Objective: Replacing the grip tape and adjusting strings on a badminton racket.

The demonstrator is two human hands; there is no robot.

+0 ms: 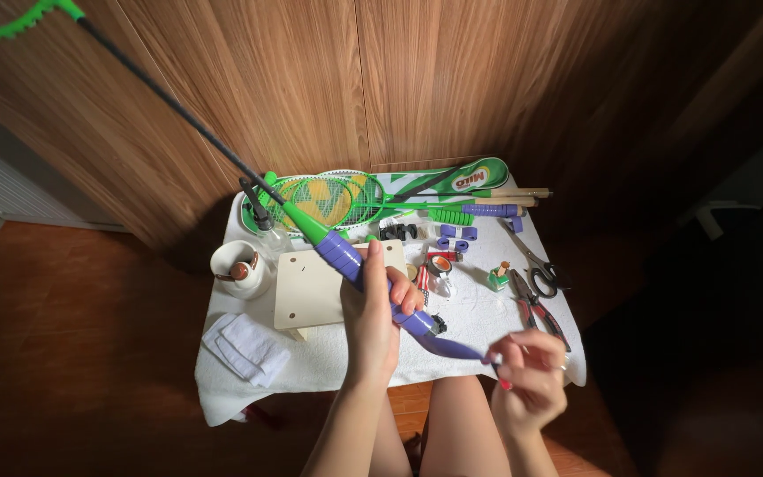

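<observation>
Head view, looking straight down: the left hand (373, 309) is wrapped tight around the handle of a badminton racket (311, 231), fingers curled over the purple grip tape (346, 256) already wound there. The racket's dark shaft runs up and away to the top left, its green frame just poking into the corner. Down at the butt end, a loose purple strip of tape (452, 347) stretches off to the right, and the right hand (527, 367) has it pinched between thumb and fingertips, pulled taut. All of it hovers above a small counter (328, 367) draped in white cloth. On it: a cream board (306, 291) under the handle, a folded white cloth (245, 346), spare rackets (346, 199) at the back, scissors (540, 274) and pliers (532, 309) at right.
</observation>
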